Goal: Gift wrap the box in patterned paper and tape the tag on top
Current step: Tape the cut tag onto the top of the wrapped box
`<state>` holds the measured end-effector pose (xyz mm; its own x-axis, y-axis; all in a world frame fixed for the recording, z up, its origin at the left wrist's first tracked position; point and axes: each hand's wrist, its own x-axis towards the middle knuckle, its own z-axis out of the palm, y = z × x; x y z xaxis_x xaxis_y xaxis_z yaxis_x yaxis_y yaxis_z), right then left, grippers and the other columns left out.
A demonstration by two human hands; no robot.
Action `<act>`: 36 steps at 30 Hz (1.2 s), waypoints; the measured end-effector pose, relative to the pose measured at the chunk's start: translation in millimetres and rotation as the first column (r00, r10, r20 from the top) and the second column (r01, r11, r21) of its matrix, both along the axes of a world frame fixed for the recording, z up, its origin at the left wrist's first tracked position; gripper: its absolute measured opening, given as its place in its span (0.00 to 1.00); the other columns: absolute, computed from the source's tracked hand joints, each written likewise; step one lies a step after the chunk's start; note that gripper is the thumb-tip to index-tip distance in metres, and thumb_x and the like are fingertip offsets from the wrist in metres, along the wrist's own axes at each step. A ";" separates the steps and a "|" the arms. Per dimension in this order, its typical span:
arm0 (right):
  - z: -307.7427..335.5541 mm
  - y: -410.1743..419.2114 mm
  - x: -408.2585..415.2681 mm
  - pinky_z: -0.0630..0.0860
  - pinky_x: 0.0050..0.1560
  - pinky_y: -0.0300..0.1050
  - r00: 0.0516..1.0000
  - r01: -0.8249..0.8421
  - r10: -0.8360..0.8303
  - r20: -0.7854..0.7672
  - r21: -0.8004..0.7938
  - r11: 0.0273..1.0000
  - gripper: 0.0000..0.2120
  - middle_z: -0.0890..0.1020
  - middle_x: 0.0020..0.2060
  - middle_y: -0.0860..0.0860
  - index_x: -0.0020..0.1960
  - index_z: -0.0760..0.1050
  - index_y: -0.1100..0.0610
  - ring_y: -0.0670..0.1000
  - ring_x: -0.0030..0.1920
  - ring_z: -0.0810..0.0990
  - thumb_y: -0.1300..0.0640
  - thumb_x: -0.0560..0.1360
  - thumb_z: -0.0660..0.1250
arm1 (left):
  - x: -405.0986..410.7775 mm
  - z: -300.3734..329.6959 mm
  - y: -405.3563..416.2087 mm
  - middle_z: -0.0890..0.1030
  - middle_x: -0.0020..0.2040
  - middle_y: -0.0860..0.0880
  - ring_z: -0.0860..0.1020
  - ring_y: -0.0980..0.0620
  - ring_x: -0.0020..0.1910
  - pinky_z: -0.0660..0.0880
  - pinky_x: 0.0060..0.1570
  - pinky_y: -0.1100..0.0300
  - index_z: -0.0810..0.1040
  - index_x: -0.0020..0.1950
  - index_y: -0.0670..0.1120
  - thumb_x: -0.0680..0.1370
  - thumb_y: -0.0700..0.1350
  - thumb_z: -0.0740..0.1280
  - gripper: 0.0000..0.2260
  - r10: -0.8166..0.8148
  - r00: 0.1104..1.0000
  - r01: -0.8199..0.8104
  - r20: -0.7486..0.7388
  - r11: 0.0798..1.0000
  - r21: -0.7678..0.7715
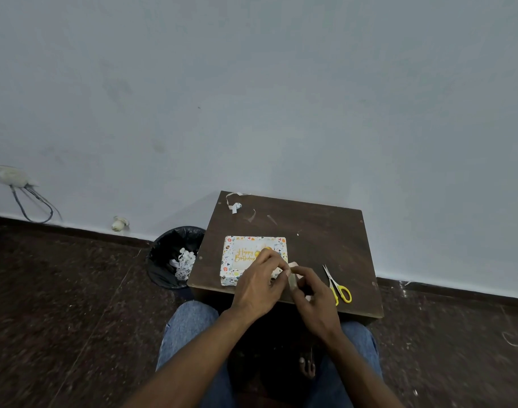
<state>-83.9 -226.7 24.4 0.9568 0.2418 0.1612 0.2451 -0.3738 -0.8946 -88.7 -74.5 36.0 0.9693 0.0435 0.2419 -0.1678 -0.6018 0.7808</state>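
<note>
On the small dark brown wooden table point(310, 231), seen from the head camera looking down, sits the flat box wrapped in white paper with little coloured shapes point(246, 248), near the front left part of the table top, and gold words on its top say Happy Birthday. Both hands are just over the box's near right corner. The left hand point(259, 285) has its fingers curled, and its fingertips meet the right hand at a pale strip that looks like sticky tape point(293, 278). The right hand point(313, 298) is curled too and pinches that same strip, maybe with a small roll under it, but I cannot tell for sure. I think the wrapped box is light and a bit stiff, with smooth, slippery paper that can tear or crease, so it is best held flat by its two side edges, not by the paper folds. The tape will be thin, floppy and sticky, so hold it only by its ends. Yellow-handled little scissors point(338, 285) lie on the table to the right of the hands. Beside the table on the left stands a round bin with a black bag point(163, 260), and inside it are crumpled scraps of the same patterned paper point(182, 263)
</note>
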 end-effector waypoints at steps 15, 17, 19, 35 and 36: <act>4.2 0.4 -1.5 0.74 0.40 0.42 0.999 -0.024 0.028 -0.022 0.157 0.987 0.17 0.81 0.38 0.48 0.58 0.78 0.39 0.47 0.39 0.77 0.59 0.76 0.66 | -0.9 -4.7 -21.3 0.82 0.48 0.52 0.80 0.60 0.51 0.78 0.48 0.60 0.84 0.46 0.50 0.75 0.38 0.73 0.07 0.182 0.969 -0.241 -0.169 0.848 -0.471; 3.2 -0.3 -2.0 0.75 0.41 0.39 0.999 -0.028 0.034 -0.033 0.178 0.984 0.20 0.81 0.38 0.45 0.62 0.75 0.41 0.45 0.39 0.77 0.63 0.77 0.67 | 0.6 -3.0 -23.5 0.83 0.46 0.52 0.80 0.61 0.49 0.76 0.50 0.60 0.84 0.42 0.50 0.74 0.37 0.73 0.07 0.201 0.962 -0.268 -0.186 0.829 -0.490; 2.5 -1.7 -1.9 0.75 0.39 0.39 0.996 -0.015 0.032 -0.079 0.211 0.977 0.25 0.79 0.36 0.49 0.69 0.70 0.44 0.45 0.36 0.76 0.66 0.78 0.67 | 1.4 -3.1 -24.2 0.83 0.45 0.52 0.79 0.62 0.49 0.76 0.50 0.60 0.84 0.40 0.49 0.73 0.36 0.73 0.08 0.199 0.959 -0.274 -0.202 0.832 -0.482; -6.3 -3.1 4.0 0.73 0.38 0.40 0.990 0.090 -0.065 -0.129 0.199 0.976 0.23 0.78 0.30 0.49 0.69 0.67 0.46 0.43 0.33 0.76 0.56 0.77 0.70 | -3.0 19.2 -15.0 0.81 0.42 0.62 0.78 0.65 0.49 0.74 0.52 0.68 0.84 0.37 0.54 0.74 0.35 0.73 0.14 -0.071 0.975 -0.063 -0.212 0.822 -0.566; -6.8 -4.3 3.2 0.72 0.37 0.39 0.990 0.095 -0.071 -0.123 0.194 0.976 0.23 0.78 0.30 0.47 0.69 0.67 0.47 0.42 0.32 0.76 0.55 0.77 0.70 | -2.3 18.6 -15.4 0.81 0.42 0.61 0.78 0.64 0.49 0.74 0.52 0.68 0.84 0.37 0.54 0.74 0.35 0.73 0.13 -0.077 0.973 -0.060 -0.217 0.827 -0.559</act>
<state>-80.7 -230.9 17.6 0.9872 0.1349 0.0856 0.1118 -0.2003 -0.9733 -91.0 -89.8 54.6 0.9945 0.0964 -0.0416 0.0466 -0.0498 0.9977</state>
